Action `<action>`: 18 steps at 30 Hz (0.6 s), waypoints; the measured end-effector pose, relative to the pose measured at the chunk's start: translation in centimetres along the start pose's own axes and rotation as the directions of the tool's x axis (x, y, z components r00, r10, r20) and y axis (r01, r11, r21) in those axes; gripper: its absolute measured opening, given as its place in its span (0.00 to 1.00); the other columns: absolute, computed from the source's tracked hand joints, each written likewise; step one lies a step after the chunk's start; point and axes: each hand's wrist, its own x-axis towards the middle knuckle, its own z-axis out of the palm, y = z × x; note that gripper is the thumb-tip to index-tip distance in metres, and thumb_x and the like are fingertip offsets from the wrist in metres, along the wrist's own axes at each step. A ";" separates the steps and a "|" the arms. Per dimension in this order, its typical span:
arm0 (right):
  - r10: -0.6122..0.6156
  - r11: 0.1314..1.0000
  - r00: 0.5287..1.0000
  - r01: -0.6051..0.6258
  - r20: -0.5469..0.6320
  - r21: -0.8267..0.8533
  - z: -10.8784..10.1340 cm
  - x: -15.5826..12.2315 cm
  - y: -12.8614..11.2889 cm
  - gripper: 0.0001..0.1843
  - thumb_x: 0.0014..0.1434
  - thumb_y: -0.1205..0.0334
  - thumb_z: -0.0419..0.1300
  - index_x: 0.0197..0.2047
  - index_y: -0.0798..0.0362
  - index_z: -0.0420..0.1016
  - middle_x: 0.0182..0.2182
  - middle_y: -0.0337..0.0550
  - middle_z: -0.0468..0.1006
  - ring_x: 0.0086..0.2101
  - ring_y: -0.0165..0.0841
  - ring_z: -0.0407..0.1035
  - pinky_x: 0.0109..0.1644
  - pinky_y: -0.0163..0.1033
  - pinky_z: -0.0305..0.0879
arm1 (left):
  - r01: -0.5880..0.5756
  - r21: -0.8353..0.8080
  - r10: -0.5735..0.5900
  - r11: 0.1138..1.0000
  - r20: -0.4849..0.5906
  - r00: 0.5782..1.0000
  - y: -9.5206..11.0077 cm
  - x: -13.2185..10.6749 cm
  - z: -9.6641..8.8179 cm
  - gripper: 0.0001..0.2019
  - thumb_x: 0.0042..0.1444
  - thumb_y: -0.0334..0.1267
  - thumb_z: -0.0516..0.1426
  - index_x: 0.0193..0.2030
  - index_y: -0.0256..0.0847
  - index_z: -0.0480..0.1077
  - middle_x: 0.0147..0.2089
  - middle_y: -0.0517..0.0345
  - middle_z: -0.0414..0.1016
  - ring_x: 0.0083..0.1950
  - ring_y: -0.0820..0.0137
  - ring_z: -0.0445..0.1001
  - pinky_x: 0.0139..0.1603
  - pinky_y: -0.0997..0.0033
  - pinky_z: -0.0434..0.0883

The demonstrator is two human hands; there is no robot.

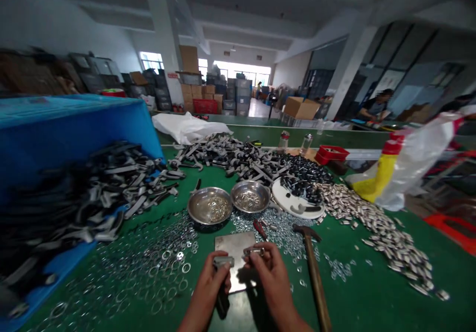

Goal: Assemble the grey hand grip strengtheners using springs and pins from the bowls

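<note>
My left hand is closed around a grey metal part with a black handle, its grey end pointing right above my thumb. In my right hand, a small silver metal cylinder is pinched between thumb and fingers. The two pieces are apart. Both hands are over a flat metal plate on the green table. Just beyond it lie red-handled pliers. A hammer with a wooden handle rests right of my right hand.
Loose metal rings spread to the left. Two steel bowls hold small parts. A white lid carries black pieces. Silver cylinders lie at right. A blue crate holds handles. A person sits in the background.
</note>
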 end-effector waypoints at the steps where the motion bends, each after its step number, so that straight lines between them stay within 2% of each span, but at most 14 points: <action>1: 0.006 1.000 1.000 -0.006 -0.003 -0.025 0.0 0.0 -0.3 0.21 0.53 0.47 0.69 0.42 0.50 0.70 0.33 0.41 0.80 0.32 0.36 0.76 0.36 0.40 0.73 | 0.011 -0.021 -0.011 1.000 0.005 1.000 0.0 -0.2 -0.1 0.27 0.52 0.58 0.63 0.50 0.42 0.62 0.23 0.67 0.67 0.24 0.74 0.67 0.27 0.76 0.64; 4: 0.010 0.998 1.000 -0.008 0.027 -0.065 0.1 -0.4 0.1 0.19 0.54 0.47 0.68 0.40 0.50 0.70 0.32 0.41 0.79 0.32 0.37 0.76 0.38 0.40 0.73 | 0.045 -0.137 -0.041 0.990 0.028 0.999 -0.6 -0.5 0.4 0.26 0.53 0.54 0.64 0.49 0.42 0.61 0.22 0.68 0.66 0.23 0.75 0.64 0.26 0.77 0.62; 8: -0.015 0.990 0.999 0.019 0.033 -0.138 0.0 -1.2 1.8 0.17 0.56 0.47 0.66 0.41 0.50 0.72 0.34 0.44 0.80 0.35 0.38 0.76 0.39 0.40 0.72 | 0.068 -0.364 -0.055 0.929 0.046 0.997 -1.7 -0.8 1.6 0.25 0.51 0.49 0.67 0.47 0.42 0.61 0.23 0.69 0.63 0.23 0.77 0.62 0.24 0.78 0.61; 12: -0.045 0.953 0.991 0.080 0.124 -0.292 -1.2 -1.0 1.7 0.13 0.59 0.50 0.64 0.42 0.50 0.74 0.38 0.45 0.78 0.41 0.39 0.74 0.45 0.40 0.69 | 0.103 -0.401 -0.050 0.910 0.141 0.989 -2.2 -1.1 1.6 0.22 0.54 0.50 0.66 0.45 0.42 0.60 0.24 0.69 0.62 0.24 0.78 0.61 0.24 0.79 0.62; 14: -0.073 0.930 0.973 0.145 0.218 -0.337 -1.9 -0.4 1.0 0.11 0.60 0.51 0.63 0.39 0.50 0.76 0.40 0.45 0.77 0.44 0.39 0.72 0.49 0.41 0.66 | 0.155 -0.301 -0.059 0.941 0.305 0.950 -2.4 -1.5 1.4 0.24 0.54 0.51 0.66 0.47 0.42 0.59 0.24 0.69 0.64 0.20 0.80 0.60 0.22 0.81 0.59; 16: -0.065 0.923 0.937 0.186 0.342 -0.335 -2.5 0.2 0.2 0.10 0.60 0.51 0.63 0.36 0.50 0.76 0.41 0.44 0.75 0.45 0.39 0.70 0.51 0.41 0.65 | 0.220 -0.179 -0.104 0.959 0.500 0.860 -2.7 -2.1 1.3 0.29 0.54 0.53 0.65 0.53 0.42 0.58 0.25 0.66 0.69 0.17 0.81 0.59 0.19 0.81 0.57; 17: -0.047 0.925 0.914 0.193 0.403 -0.328 -2.8 0.5 -0.3 0.11 0.60 0.51 0.63 0.35 0.50 0.75 0.40 0.44 0.74 0.44 0.39 0.70 0.50 0.41 0.65 | 0.249 -0.151 -0.125 0.957 0.559 0.819 -2.8 -2.4 1.3 0.30 0.56 0.55 0.63 0.56 0.41 0.58 0.26 0.64 0.71 0.16 0.81 0.58 0.18 0.81 0.56; 18: -0.021 0.927 0.887 0.190 0.462 -0.323 -2.9 0.9 -0.6 0.11 0.61 0.51 0.62 0.34 0.50 0.75 0.39 0.43 0.73 0.43 0.38 0.69 0.49 0.41 0.65 | 0.275 -0.145 -0.140 0.951 0.589 0.796 -2.8 -2.6 1.3 0.29 0.58 0.57 0.60 0.56 0.40 0.59 0.26 0.61 0.73 0.15 0.81 0.57 0.18 0.81 0.56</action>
